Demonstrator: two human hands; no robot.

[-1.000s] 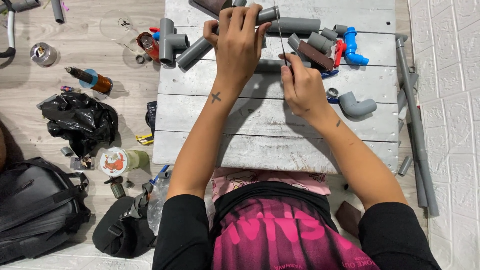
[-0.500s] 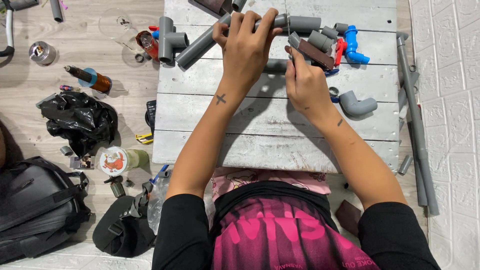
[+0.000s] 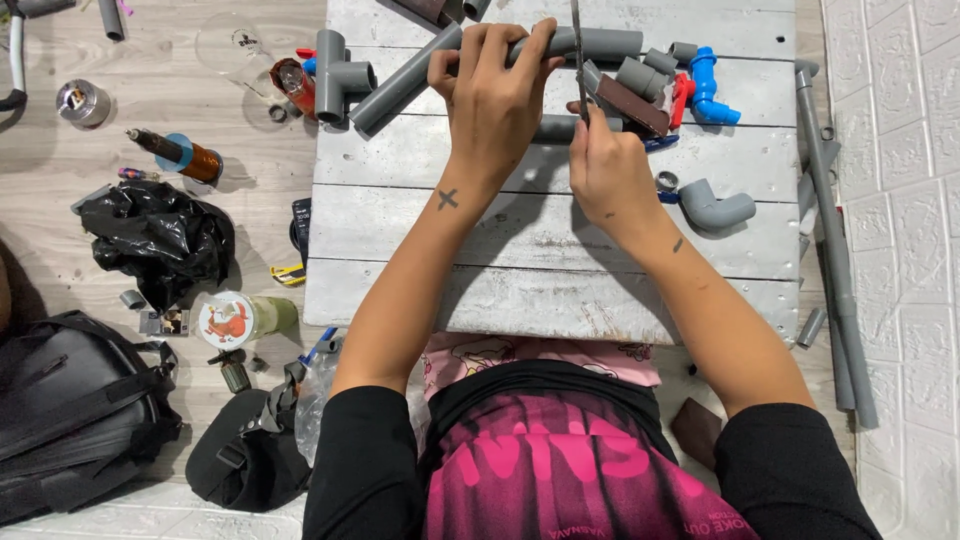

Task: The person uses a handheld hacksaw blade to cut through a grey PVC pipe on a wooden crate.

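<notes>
Left hand [image 3: 495, 95] wrapped over the long grey pipe [image 3: 420, 75], grip tight around it, fingers curled across the top. Pipe lying slanted on the grey wooden surface [image 3: 540, 270], low end at 9 o'clock from the hand, other end pointing toward 3 o'clock. Right hand [image 3: 610, 175] just beside the left, at 4 o'clock from it, grip pinched on a thin saw blade [image 3: 578, 55]. Blade now standing almost straight up, pointing to 12 o'clock and crossing the pipe. A moment ago, blade hard to make out and right hand lower on the pipe; now lifted a bit and closer to the left hand. Left hand moved only a little, same hold on the pipe.

Brown block [image 3: 632, 103] touching the right hand at 1 o'clock. Further toward 2 o'clock, short grey fittings [image 3: 640, 75], a red piece [image 3: 683, 98] and a blue fitting [image 3: 708, 88], all in the same spots as before. Grey elbow [image 3: 715, 208] at 3 o'clock from the right hand, not moved. Grey tee piece [image 3: 338, 75] at 9 o'clock from the left hand, by the pipe's low end.

On the floor at 8 o'clock, a black plastic bag [image 3: 155, 240] and a black backpack [image 3: 75, 410]. Long grey tube [image 3: 830, 240] along the white wall at 3 o'clock.
</notes>
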